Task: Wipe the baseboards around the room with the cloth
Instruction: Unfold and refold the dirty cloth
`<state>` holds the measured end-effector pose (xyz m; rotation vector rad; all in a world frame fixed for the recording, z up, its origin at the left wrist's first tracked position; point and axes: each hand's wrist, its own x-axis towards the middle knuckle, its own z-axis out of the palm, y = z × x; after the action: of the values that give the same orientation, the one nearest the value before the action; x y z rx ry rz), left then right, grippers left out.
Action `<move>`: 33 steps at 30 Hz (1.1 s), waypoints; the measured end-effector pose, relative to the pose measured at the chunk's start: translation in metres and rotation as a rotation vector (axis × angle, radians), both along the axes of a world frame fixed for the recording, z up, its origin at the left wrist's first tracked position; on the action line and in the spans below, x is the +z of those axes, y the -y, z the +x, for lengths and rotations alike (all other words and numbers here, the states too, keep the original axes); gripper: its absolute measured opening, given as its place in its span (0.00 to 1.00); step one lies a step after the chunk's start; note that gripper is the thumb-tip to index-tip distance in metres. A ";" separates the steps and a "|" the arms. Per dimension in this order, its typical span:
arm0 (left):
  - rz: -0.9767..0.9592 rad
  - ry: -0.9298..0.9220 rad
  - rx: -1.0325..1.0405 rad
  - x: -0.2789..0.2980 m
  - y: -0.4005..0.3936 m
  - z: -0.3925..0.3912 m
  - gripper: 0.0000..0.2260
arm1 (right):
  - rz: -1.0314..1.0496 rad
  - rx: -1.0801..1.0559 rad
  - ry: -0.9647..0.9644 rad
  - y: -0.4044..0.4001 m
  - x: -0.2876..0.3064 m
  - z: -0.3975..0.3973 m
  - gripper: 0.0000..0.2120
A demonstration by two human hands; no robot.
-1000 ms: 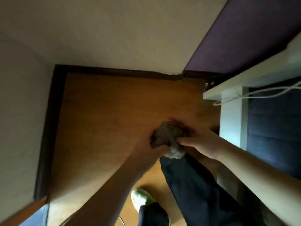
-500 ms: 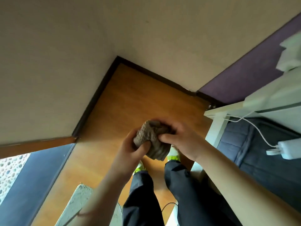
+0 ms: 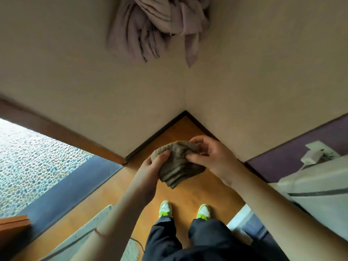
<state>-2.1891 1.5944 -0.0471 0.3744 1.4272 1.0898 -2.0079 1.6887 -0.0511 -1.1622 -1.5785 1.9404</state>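
Both hands held the cloth (image 3: 178,162) above the floor (image 3: 190,191), near the corner baseboard (image 3: 156,135): left hand (image 3: 150,172) gripped its left edge, right hand (image 3: 211,157) pinched its right.

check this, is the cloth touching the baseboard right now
No, both hands, left hand and right hand, hold the cloth up, clear of the baseboard.
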 end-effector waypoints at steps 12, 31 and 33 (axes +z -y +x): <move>0.099 -0.141 0.285 0.061 0.053 -0.011 0.26 | -0.244 -0.073 -0.277 0.001 0.044 0.013 0.24; 0.065 -0.231 0.740 0.063 0.159 -0.044 0.19 | -0.398 0.303 -0.086 0.064 0.029 -0.108 0.27; 0.057 -0.249 0.781 0.061 0.182 -0.054 0.19 | -0.365 0.315 -0.091 0.072 0.029 -0.123 0.26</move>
<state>-2.2433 1.4128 0.0140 -0.0322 1.8281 1.7545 -2.1314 1.6168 -0.0224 -0.9783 -1.4703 2.5309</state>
